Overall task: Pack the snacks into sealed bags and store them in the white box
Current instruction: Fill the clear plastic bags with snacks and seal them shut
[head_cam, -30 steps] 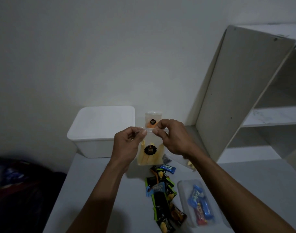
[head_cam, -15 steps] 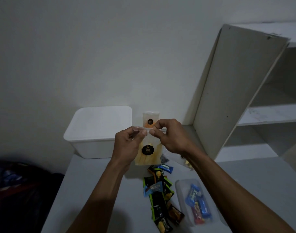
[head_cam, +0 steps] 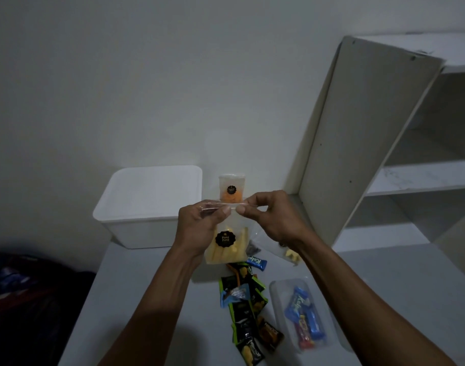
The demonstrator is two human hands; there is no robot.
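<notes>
Still early, we judge: left hand [head_cam: 199, 223] and right hand [head_cam: 268, 215] pinch the snack bag [head_cam: 227, 241] top strip to seal it, loose snacks [head_cam: 246, 307] unbagged, white box [head_cam: 149, 207] lidded.

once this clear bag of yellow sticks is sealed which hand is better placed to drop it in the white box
Probably the left hand. It pinches the clear zip bag of yellow snack sticks on the side nearest the white plastic box; the right hand pinches the far side and would cross over.

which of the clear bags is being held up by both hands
The bag of yellow sticks with the black round label, pinched along its top by the left hand and right hand. The bag of blue-wrapped snacks lies on the table.
</notes>
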